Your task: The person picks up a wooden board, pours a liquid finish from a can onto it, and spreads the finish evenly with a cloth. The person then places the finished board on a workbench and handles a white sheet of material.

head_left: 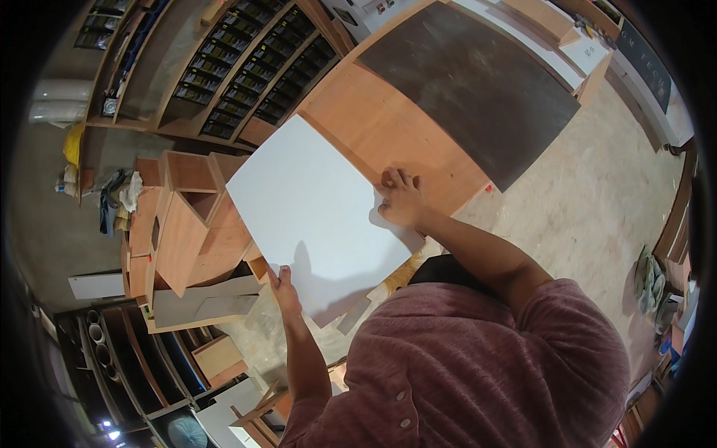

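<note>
A large white square panel (pixel 314 209) sits tilted over the edge of a brown wooden workbench (pixel 373 127). My left hand (pixel 284 287) grips the panel's near lower edge, fingers curled around it. My right hand (pixel 399 200) is clamped on the panel's right edge, fingers on top. A dark brown sheet (pixel 470 82) covers the far part of the bench beyond the panel.
Stacked brown wooden boxes and cabinet parts (pixel 187 224) crowd the left. Shelves of dark bins (pixel 254 67) stand at the back. Grey board pieces (pixel 209 299) lie below the boxes. Dusty concrete floor (pixel 590 201) spreads to the right, with cloth (pixel 651 282) at its edge.
</note>
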The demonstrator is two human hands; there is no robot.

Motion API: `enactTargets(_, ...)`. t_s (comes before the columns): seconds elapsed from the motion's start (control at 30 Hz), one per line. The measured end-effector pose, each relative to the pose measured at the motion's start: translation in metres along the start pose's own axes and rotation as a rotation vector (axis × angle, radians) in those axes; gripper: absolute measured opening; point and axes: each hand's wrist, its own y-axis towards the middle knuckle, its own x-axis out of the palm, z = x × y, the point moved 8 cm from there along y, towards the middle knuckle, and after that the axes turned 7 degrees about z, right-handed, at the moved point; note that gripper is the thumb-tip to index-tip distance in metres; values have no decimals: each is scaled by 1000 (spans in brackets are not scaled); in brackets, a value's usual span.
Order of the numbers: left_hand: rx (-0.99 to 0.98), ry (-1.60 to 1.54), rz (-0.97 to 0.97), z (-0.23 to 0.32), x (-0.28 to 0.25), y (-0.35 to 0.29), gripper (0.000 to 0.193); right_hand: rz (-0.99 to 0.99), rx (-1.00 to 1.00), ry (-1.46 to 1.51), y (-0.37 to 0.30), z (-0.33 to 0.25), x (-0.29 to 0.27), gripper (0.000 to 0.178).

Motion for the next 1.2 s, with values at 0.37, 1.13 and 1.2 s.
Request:
enactTargets(0.37,-63,54,-13,5,8,-3,66,21,-51,-63,4,6,3,60)
enactTargets(1.13,-192,10,-50,-40,-7,14,70,20,-214,-92,5,14,7,52)
enactTargets(1.2,-211,-5,-31,-51,-11,19,69,31,-242,-67,2,17,9,51)
